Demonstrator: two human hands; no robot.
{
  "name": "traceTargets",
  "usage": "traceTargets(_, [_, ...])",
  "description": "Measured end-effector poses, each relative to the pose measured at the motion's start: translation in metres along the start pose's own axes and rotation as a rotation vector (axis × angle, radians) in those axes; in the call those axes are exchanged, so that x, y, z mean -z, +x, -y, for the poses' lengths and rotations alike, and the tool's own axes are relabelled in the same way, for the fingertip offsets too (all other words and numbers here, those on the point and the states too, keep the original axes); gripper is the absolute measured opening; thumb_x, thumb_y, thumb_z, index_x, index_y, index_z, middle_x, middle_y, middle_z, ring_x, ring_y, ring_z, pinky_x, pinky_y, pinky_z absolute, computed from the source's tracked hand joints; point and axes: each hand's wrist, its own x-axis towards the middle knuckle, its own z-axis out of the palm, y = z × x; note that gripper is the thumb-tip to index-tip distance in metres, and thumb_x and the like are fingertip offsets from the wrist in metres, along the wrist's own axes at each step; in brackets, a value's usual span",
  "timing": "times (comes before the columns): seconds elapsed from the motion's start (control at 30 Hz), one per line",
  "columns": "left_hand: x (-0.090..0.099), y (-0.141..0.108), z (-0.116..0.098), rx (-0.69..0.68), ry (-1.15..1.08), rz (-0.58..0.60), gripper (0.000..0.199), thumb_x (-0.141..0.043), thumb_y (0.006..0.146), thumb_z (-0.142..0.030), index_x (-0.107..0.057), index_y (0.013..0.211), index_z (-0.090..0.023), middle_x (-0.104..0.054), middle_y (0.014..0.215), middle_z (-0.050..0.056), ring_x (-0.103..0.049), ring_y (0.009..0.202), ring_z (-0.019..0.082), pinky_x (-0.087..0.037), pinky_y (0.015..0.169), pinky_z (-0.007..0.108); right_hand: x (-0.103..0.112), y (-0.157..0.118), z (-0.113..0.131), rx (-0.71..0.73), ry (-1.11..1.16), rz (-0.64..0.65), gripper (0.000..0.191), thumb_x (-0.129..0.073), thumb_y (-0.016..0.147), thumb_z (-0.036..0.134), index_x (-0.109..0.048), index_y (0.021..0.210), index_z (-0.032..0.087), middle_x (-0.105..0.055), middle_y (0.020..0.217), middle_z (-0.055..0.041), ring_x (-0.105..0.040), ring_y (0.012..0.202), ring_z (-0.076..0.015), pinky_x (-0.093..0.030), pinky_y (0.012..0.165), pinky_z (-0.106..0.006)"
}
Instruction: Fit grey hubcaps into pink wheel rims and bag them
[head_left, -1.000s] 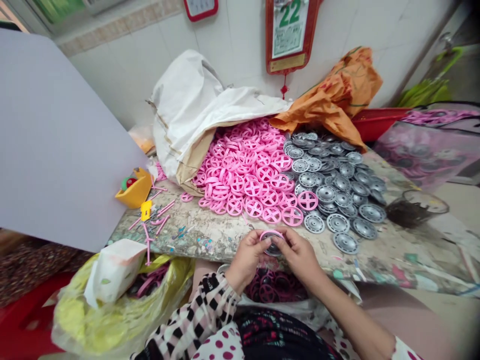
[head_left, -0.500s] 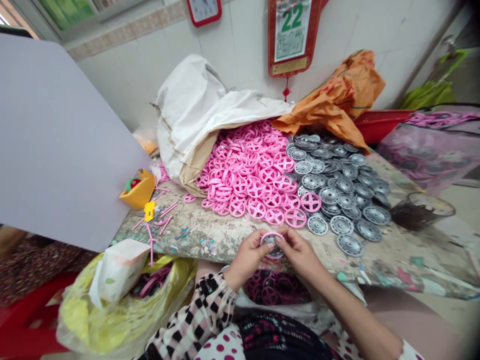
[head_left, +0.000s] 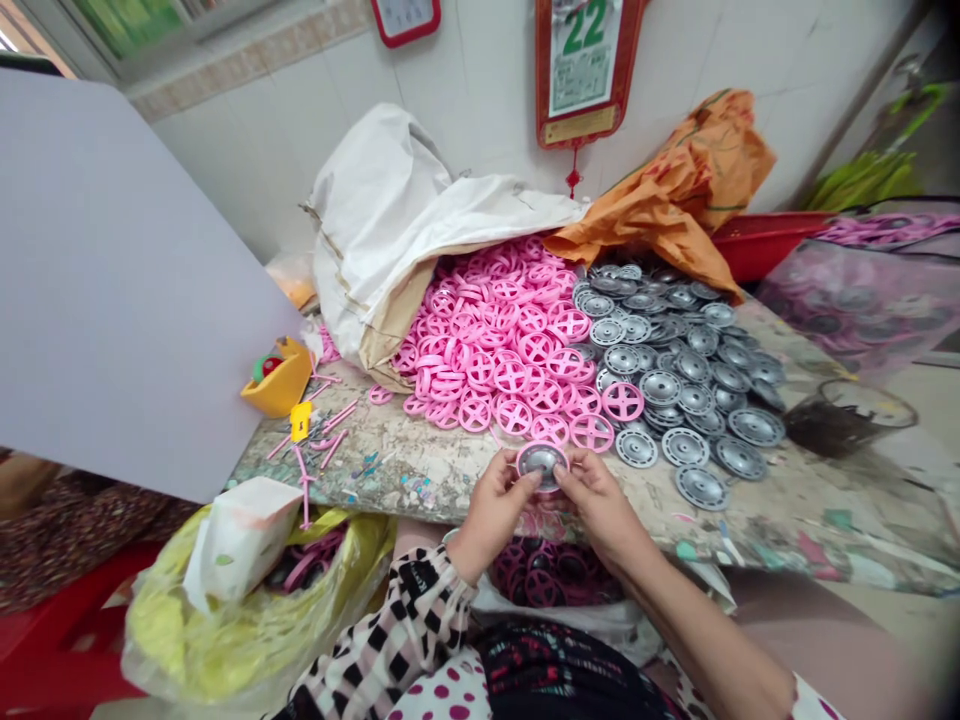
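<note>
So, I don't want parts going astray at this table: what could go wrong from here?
The left hand and right hand hold the pink-rimmed disc with their fingers near the table's front edge, so it might slip and fall. The heaps of pink wheels and grey discs meet, so they could mix. One pink stick seems to jut past the edge and might get knocked off.

Pink-rimmed wheel: is shifting away from the table's [head_left: 450, 475] near edge, its grey face now showing more fully than a second ago.
Left hand [head_left: 499, 508]: is sliding its thumb from across the disc toward the wheel's lower part.
Right hand [head_left: 604, 505]: is likewise lowering its thumb on the wheel.
Head view: is turning slightly left.
</note>
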Motion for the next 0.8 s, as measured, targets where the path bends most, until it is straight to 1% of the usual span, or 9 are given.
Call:
traceTargets(0.1, [0.0, -0.003, 0.003, 0.031, -0.149, -0.035, 0.038, -0.069, 0.072, -0.047, -0.056, 0.093, -0.018, -0.062, 0.086, 0.001, -0.058, 0.072, 0.01, -0.048, 0.068, 0.022, -0.007, -0.005, -0.001, -0.074, 0.093, 0.05, 0.037, -0.064, 0.072, 0.051, -0.044, 0.087, 0.024, -0.065, 0.081, -0.001, -0.061, 0.062, -0.0156, -0.051, 0.058, -0.031])
traceTargets(0.2, [0.0, -0.005, 0.001, 0.068, -0.228, -0.053, 0.039, -0.068, 0.071, -0.05, -0.056, 0.088, -0.017, -0.061, 0.083, 0.001, -0.058, 0.072, 0.01, -0.048, 0.069, 0.022, -0.006, -0.008, -0.005, -0.021, -0.133, 0.033, 0.034, -0.062, 0.074, 0.05, -0.049, 0.091, 0.023, -0.064, 0.083, -0.002, -0.059, 0.063, -0.0151, -0.05, 0.057, -0.029])
traceTargets(0.27, [0.001, -0.006, -0.001, 0.054, -0.192, -0.052, 0.039, -0.07, 0.07, -0.049, -0.058, 0.086, -0.016, -0.061, 0.084, 0.002, -0.057, 0.073, 0.011, -0.048, 0.068, 0.022, -0.002, -0.007, -0.007, 0.077, -0.324, -0.017, 0.034, -0.06, 0.077, 0.046, -0.052, 0.101, 0.022, -0.064, 0.091, -0.0036, -0.057, 0.068, -0.0152, -0.049, 0.061, -0.029])
traceTargets(0.33, [0.003, -0.007, -0.001, 0.037, -0.122, -0.038, 0.037, -0.071, 0.07, -0.047, -0.059, 0.086, -0.016, -0.061, 0.082, 0.001, -0.056, 0.069, 0.01, -0.048, 0.065, 0.022, 0.002, -0.005, -0.007, 0.147, -0.428, -0.02, 0.034, -0.058, 0.08, 0.041, -0.053, 0.108, 0.023, -0.065, 0.097, -0.0035, -0.058, 0.075, -0.0159, -0.048, 0.069, -0.03])
traceTargets(0.43, [0.012, -0.008, 0.004, 0.041, -0.023, -0.018, 0.034, -0.07, 0.069, -0.045, -0.06, 0.083, -0.016, -0.06, 0.073, 0.0, -0.055, 0.063, 0.011, -0.046, 0.06, 0.023, 0.004, -0.005, -0.008, 0.154, -0.451, 0.079, 0.022, -0.056, 0.08, 0.035, -0.057, 0.099, 0.023, -0.066, 0.089, -0.0009, -0.059, 0.079, -0.0171, -0.046, 0.072, -0.029])
traceTargets(0.57, [0.031, -0.014, 0.018, 0.092, 0.177, 0.045, 0.028, -0.069, 0.07, -0.042, -0.063, 0.074, -0.015, -0.059, 0.065, 0.0, -0.053, 0.059, 0.012, -0.042, 0.057, 0.022, 0.006, -0.014, -0.02, 0.09, -0.551, 0.165, 0.015, -0.055, 0.08, 0.032, -0.058, 0.091, 0.023, -0.065, 0.078, 0.0014, -0.059, 0.075, -0.017, -0.044, 0.068, -0.027])
traceTargets(0.67, [0.042, -0.018, 0.021, 0.061, 0.277, 0.077, 0.023, -0.07, 0.069, -0.031, -0.067, 0.086, -0.016, -0.062, 0.071, 0.001, -0.055, 0.067, 0.012, -0.042, 0.064, 0.022, 0.013, -0.026, -0.032, 0.019, -0.776, 0.268, 0.014, -0.054, 0.078, 0.027, -0.058, 0.091, 0.023, -0.068, 0.08, 0.0008, -0.06, 0.076, -0.018, -0.04, 0.068, -0.027])
traceTargets(0.73, [0.043, -0.015, 0.019, 0.023, 0.29, 0.045, 0.031, -0.07, 0.069, -0.028, -0.066, 0.098, -0.018, -0.061, 0.074, 0.0, -0.055, 0.069, 0.011, -0.042, 0.067, 0.022, 0.017, -0.033, -0.035, -0.018, -0.921, 0.351, 0.014, -0.054, 0.077, 0.023, -0.059, 0.09, 0.023, -0.069, 0.082, -0.0015, -0.061, 0.078, -0.0193, -0.039, 0.069, -0.027])
traceTargets(0.8, [0.04, -0.008, 0.014, -0.05, 0.345, -0.001, 0.031, -0.067, 0.072, -0.028, -0.066, 0.101, -0.018, -0.058, 0.073, 0.0, -0.052, 0.067, 0.011, -0.041, 0.064, 0.022, 0.018, -0.039, -0.034, -0.027, -1.016, 0.402, 0.017, -0.053, 0.078, 0.021, -0.06, 0.093, 0.023, -0.07, 0.086, -0.0042, -0.063, 0.081, -0.0207, -0.039, 0.07, -0.027])
